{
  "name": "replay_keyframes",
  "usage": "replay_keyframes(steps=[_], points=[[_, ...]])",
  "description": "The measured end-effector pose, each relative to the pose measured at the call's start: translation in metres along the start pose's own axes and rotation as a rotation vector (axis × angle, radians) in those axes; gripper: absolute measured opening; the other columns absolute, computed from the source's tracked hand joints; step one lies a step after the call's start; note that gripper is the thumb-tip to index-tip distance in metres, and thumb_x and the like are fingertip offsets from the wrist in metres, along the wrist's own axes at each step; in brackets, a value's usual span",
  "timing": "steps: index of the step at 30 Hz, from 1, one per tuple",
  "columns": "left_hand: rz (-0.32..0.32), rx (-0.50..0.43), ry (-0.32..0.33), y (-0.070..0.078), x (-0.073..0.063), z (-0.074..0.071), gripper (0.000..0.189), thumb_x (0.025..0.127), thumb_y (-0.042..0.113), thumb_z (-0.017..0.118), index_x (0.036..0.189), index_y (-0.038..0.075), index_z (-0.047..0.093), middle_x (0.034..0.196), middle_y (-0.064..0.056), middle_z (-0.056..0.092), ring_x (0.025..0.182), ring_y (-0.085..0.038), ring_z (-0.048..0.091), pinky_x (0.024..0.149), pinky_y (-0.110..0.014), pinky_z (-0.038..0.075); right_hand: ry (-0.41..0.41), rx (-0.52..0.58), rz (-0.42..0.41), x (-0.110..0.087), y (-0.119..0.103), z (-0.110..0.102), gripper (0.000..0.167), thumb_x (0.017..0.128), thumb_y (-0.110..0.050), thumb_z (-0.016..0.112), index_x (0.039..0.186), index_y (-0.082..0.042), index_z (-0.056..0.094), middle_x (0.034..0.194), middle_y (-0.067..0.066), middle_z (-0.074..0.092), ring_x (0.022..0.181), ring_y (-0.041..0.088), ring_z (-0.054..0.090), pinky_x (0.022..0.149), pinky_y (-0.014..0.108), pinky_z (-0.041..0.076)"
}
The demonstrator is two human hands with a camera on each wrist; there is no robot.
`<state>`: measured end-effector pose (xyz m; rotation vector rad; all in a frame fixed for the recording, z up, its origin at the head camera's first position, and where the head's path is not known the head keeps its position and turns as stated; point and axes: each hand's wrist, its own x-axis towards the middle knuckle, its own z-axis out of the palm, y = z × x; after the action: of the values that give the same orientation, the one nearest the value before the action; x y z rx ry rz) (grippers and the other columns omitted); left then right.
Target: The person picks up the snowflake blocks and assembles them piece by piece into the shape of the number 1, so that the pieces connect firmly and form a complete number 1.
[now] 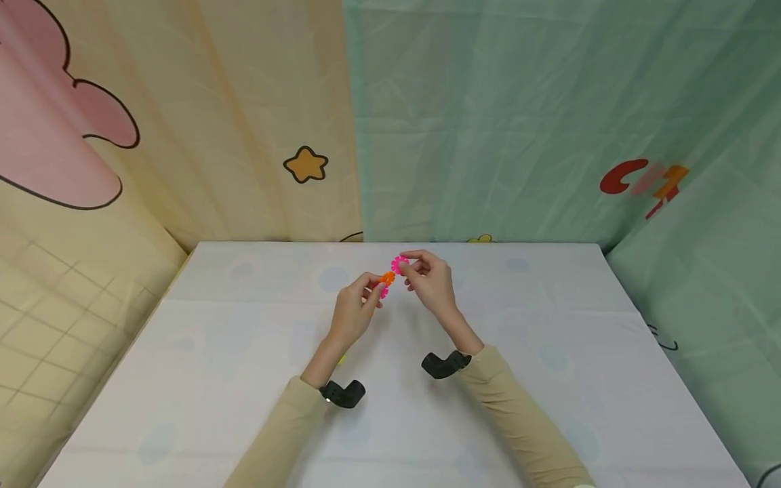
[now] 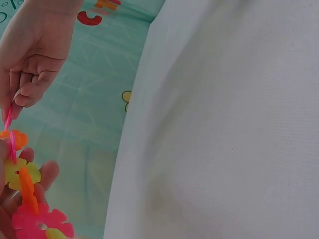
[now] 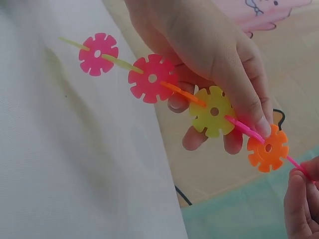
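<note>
My left hand (image 1: 352,310) pinches a chain of notched plastic snowflake discs near its far end, thumb against the joint beside an orange disc (image 3: 268,148). From there the chain runs back past a yellow disc (image 3: 214,111) and two pink discs (image 3: 152,78), with narrow edge-on discs slotted between them. A pale yellow-green one (image 3: 72,43) ends the tail. Thumb and fingers of my right hand (image 1: 434,285) grip a pink disc (image 1: 399,264), which meets the orange disc's rim edge-on in the right wrist view. Both hands are raised above the table.
A white cloth with faint spots covers the table (image 1: 537,407). Behind its far edge hang printed curtains (image 1: 488,135), yellow on the left and green on the right. Black wrist straps (image 1: 448,364) sit on both forearms.
</note>
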<state>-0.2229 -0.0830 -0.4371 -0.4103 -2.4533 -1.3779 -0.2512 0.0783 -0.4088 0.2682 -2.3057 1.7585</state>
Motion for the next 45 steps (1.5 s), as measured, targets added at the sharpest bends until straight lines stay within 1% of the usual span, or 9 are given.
replay_keyframes(steps=[4,7,11,17,22,27,33,39,45], points=[[0.004,0.027,0.019,0.0,0.001,0.002,0.016,0.095,0.019,0.06,0.105,0.008,0.065,0.08,-0.003,0.069,0.066,-0.014,0.063,0.055,-0.021,0.047,0.004,-0.016,-0.012,0.0,-0.001,0.001,0.021,0.091,-0.014,0.066,0.108,-0.003,0.069,0.077,0.018,0.067,0.055,0.015,0.058,0.055,0.019,0.051],[-0.008,0.03,0.026,-0.001,-0.001,0.004,0.016,0.095,0.018,0.061,0.106,0.008,0.066,0.081,-0.004,0.069,0.068,-0.017,0.063,0.054,-0.021,0.046,0.005,-0.022,-0.02,-0.002,-0.001,0.002,0.019,0.09,-0.013,0.066,0.107,-0.004,0.069,0.075,0.017,0.067,0.053,0.012,0.056,0.055,0.019,0.051],[-0.014,0.031,0.052,0.001,-0.004,0.008,0.015,0.094,0.017,0.062,0.105,0.007,0.066,0.082,-0.006,0.07,0.067,-0.018,0.064,0.053,-0.02,0.045,0.015,-0.031,-0.027,-0.004,-0.001,0.002,0.018,0.09,-0.011,0.066,0.106,-0.002,0.069,0.074,0.017,0.067,0.052,0.012,0.057,0.053,0.02,0.05],[0.015,0.058,0.119,0.006,-0.002,0.012,0.013,0.093,0.014,0.062,0.103,0.006,0.066,0.08,-0.006,0.071,0.067,-0.016,0.063,0.054,-0.02,0.044,0.053,-0.045,-0.065,-0.003,-0.005,0.002,0.018,0.089,-0.01,0.065,0.105,-0.002,0.069,0.072,0.016,0.066,0.052,0.014,0.059,0.051,0.021,0.051],[0.011,0.069,0.138,0.009,-0.001,0.014,0.012,0.093,0.014,0.063,0.101,0.005,0.066,0.078,-0.006,0.07,0.066,-0.016,0.062,0.055,-0.021,0.043,0.053,-0.066,-0.079,-0.003,-0.006,0.0,0.019,0.089,-0.008,0.065,0.106,-0.001,0.069,0.073,0.019,0.066,0.052,0.015,0.06,0.052,0.02,0.052],[0.01,0.082,0.15,0.008,-0.001,0.016,0.012,0.092,0.014,0.063,0.101,0.006,0.067,0.076,-0.005,0.069,0.065,-0.016,0.063,0.056,-0.022,0.041,0.052,-0.084,-0.088,-0.003,-0.006,0.0,0.018,0.089,-0.008,0.066,0.105,0.0,0.069,0.073,0.019,0.065,0.051,0.016,0.059,0.052,0.02,0.051],[0.014,0.086,0.168,0.009,-0.001,0.018,0.013,0.092,0.014,0.063,0.101,0.005,0.067,0.077,-0.007,0.071,0.066,-0.018,0.062,0.051,-0.019,0.041,0.046,-0.089,-0.079,-0.003,-0.003,0.002,0.018,0.089,-0.008,0.066,0.105,-0.001,0.069,0.07,0.015,0.065,0.052,0.014,0.058,0.051,0.021,0.052],[0.004,0.056,0.191,0.012,-0.001,0.02,0.013,0.093,0.013,0.063,0.101,0.005,0.068,0.078,-0.008,0.071,0.066,-0.018,0.062,0.051,-0.018,0.043,0.054,-0.058,-0.063,-0.002,-0.003,0.002,0.018,0.088,-0.008,0.066,0.104,0.0,0.07,0.07,0.017,0.064,0.05,0.013,0.056,0.048,0.021,0.05],[-0.021,0.065,0.219,0.016,-0.002,0.022,0.011,0.092,0.013,0.064,0.098,0.005,0.068,0.076,-0.007,0.071,0.063,-0.018,0.062,0.05,-0.019,0.041,0.021,0.008,-0.02,-0.002,-0.002,0.001,0.017,0.087,-0.006,0.065,0.102,0.001,0.07,0.071,0.025,0.064,0.047,0.01,0.054,0.047,0.02,0.047]])
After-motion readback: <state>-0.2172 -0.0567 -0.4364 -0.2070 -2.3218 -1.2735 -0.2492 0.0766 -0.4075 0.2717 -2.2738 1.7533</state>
